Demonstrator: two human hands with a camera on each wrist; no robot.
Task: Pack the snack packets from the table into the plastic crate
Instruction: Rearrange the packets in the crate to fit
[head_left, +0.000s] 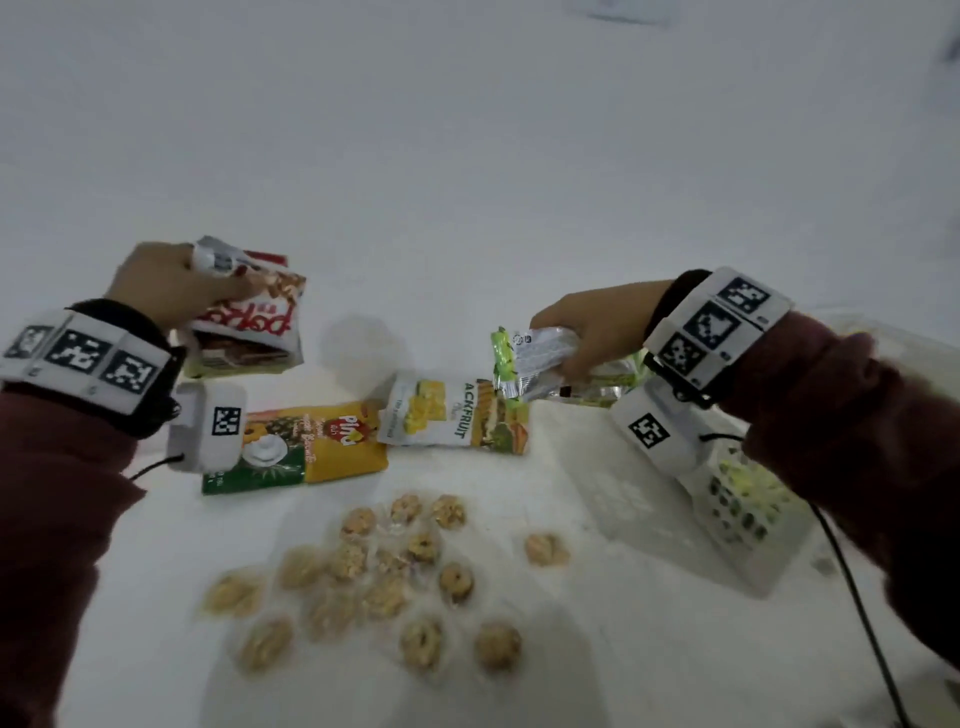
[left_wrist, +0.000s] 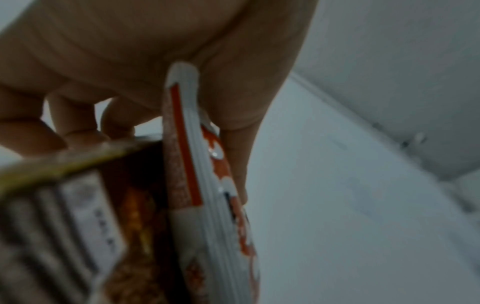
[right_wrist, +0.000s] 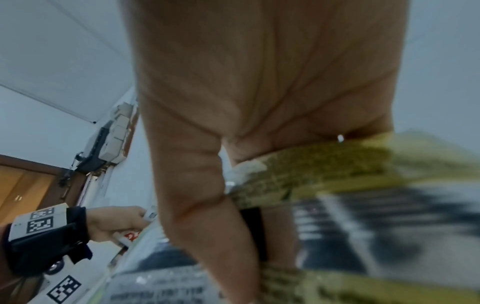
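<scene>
My left hand (head_left: 171, 283) grips a red and white popcorn packet (head_left: 249, 317) by its top edge, lifted off the white table at the left; the left wrist view shows my thumb and fingers (left_wrist: 228, 127) pinching that packet (left_wrist: 207, 205). My right hand (head_left: 592, 332) holds a green and silver snack packet (head_left: 535, 364) above the table, just left of the white plastic crate (head_left: 737, 525). In the right wrist view this packet (right_wrist: 337, 205) fills the lower half under my fingers. A jackfruit packet (head_left: 457, 415) and a yellow-green pineapple biscuit packet (head_left: 311, 447) lie flat between my hands.
Several small clear-wrapped round cookies (head_left: 405, 566) lie scattered on the white table (head_left: 467, 208) near me. The crate at the right has greenish packets showing through its perforated wall. A black cable (head_left: 857, 597) trails from my right wrist. Beyond the packets the tabletop stretches away.
</scene>
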